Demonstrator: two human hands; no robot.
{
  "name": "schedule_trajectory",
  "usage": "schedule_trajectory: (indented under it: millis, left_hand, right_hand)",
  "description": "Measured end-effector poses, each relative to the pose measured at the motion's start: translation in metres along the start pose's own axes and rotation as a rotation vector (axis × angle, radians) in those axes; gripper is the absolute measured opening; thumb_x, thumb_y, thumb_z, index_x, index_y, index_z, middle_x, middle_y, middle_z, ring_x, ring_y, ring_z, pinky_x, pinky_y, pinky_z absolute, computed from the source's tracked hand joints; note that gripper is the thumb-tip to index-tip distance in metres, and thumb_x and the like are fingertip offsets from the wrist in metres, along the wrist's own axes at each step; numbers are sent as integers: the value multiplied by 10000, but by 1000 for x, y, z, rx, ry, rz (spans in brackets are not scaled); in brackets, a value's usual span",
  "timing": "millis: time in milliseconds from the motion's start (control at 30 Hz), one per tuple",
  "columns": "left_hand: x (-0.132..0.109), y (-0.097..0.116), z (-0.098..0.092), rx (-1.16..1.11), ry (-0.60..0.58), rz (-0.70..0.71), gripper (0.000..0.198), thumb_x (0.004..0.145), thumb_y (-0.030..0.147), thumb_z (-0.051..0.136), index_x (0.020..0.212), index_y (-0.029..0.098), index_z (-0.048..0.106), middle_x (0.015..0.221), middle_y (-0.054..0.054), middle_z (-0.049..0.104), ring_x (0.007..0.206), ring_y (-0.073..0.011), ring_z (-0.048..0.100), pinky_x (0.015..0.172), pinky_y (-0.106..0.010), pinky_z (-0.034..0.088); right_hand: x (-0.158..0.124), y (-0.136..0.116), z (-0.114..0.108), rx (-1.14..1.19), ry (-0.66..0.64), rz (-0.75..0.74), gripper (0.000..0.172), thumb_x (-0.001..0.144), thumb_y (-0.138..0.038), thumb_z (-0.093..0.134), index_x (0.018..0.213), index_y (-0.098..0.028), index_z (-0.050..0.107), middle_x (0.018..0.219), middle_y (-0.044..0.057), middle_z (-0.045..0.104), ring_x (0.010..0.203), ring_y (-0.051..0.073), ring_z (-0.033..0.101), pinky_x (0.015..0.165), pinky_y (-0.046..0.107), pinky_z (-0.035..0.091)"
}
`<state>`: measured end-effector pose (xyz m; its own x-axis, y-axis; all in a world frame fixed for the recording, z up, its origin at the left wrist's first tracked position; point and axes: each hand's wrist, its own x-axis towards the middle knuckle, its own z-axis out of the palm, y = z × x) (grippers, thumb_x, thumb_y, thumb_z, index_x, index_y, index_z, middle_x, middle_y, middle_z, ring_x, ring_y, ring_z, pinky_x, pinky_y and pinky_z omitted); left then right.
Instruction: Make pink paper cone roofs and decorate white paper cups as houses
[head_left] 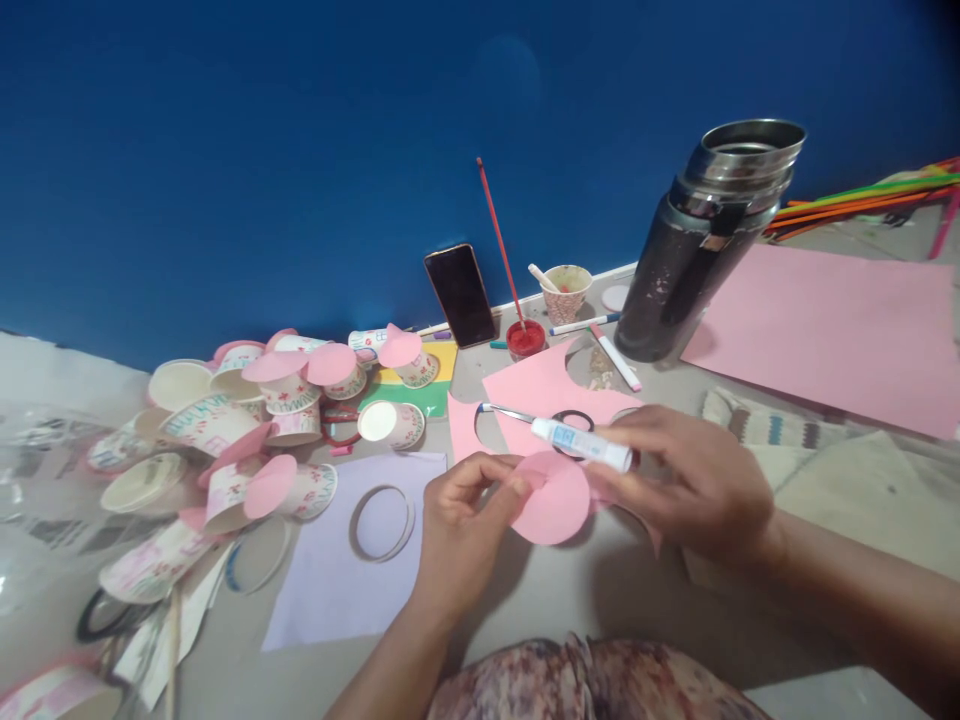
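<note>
Left hand (469,520) pinched the pink disc (553,508) at its left edge, thumb on top. Right hand (694,485) gripped a white-and-blue tube (581,443) between thumb and fingers, just over the disc's upper edge — couldn't tell if tube and disc touched. Disc was in front of the person, held over the near edge of the cut pink paper (519,385). Scissors (510,412) lay on that paper, partly hidden by the tube. To the left: lilac sheet (319,585) with a ring (353,528) on it, then a cluster of cups (291,398), several with pink discs attached. Behind — phone (460,295) leaning on the wall (315,150), brush (500,235) standing in a red pot (525,343), dark flask (682,260) upright to the right.
</note>
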<state>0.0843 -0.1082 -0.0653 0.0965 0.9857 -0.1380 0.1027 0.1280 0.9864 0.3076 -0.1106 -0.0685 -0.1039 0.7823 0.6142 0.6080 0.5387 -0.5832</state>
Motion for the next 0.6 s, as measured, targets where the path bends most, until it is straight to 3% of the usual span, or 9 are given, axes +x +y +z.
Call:
schedule_trajectory:
  millis: [133, 200, 300, 433, 500, 600]
  left_hand:
    - [3, -4, -4, -159, -20, -95, 149, 780, 257, 788, 679, 185, 705, 748, -23, 771, 696, -137, 660, 646, -231, 474]
    - [4, -6, -6, -194, -31, -122, 153, 765, 260, 796, 677, 181, 700, 731, -19, 759, 665, -128, 632, 636, -233, 458]
    - [6, -7, -8, -185, -36, -149, 165, 746, 280, 811, 681, 174, 703, 732, -30, 757, 669, -137, 628, 649, -246, 459]
    - [7, -4, -10, -148, -61, -157, 176, 741, 294, 811, 676, 173, 700, 745, -48, 770, 694, -156, 648, 656, -255, 461]
    - [7, -2, -10, -145, -90, -163, 165, 730, 284, 805, 667, 177, 698, 724, -42, 765, 676, -154, 642, 641, -253, 453]
    - [6, 1, -8, -125, -123, -192, 160, 701, 265, 800, 641, 172, 685, 690, -33, 745, 644, -141, 612, 626, -246, 432]
  right_hand:
    - [13, 13, 0, 499, 83, 563, 147, 882, -386, 709, 872, -240, 715, 707, 26, 709, 606, 178, 639, 518, 284, 485]
    - [19, 22, 0, 779, 114, 713, 193, 827, -424, 729, 841, -236, 687, 674, 11, 656, 585, 160, 589, 472, 256, 435]
    - [25, 32, 1, 967, 162, 800, 208, 739, -385, 761, 853, -235, 675, 709, -6, 615, 554, 125, 494, 430, 222, 348]
    - [24, 36, 3, 946, 128, 847, 210, 772, -410, 714, 871, -235, 655, 696, -16, 589, 492, 114, 427, 393, 233, 285]
    - [22, 33, 4, 915, 40, 866, 224, 795, -423, 720, 858, -222, 642, 709, 1, 635, 490, 121, 482, 396, 244, 327]
    - [20, 26, 6, 821, -261, 872, 237, 801, -402, 749, 861, -206, 628, 729, 13, 691, 530, 147, 595, 427, 245, 430]
